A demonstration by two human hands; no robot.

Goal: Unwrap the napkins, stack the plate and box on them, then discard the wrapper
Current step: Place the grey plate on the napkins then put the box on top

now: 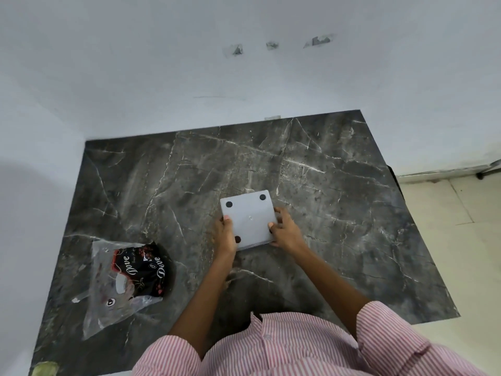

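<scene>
box (pixel 249 218), grey and flat with dark dots, sits mid-table on what i take to be the stack; my left hand (pixel 226 236) and right hand (pixel 284 230) clamp its sides. stacking looks nearly finished; next i release and bin the empty-looking wrapper (pixel 127 280) lying well left

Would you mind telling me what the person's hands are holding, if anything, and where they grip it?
Both hands grip a flat grey square item with black dots: left hand on its left edge, right hand on its right edge, near the closer corners.
</scene>
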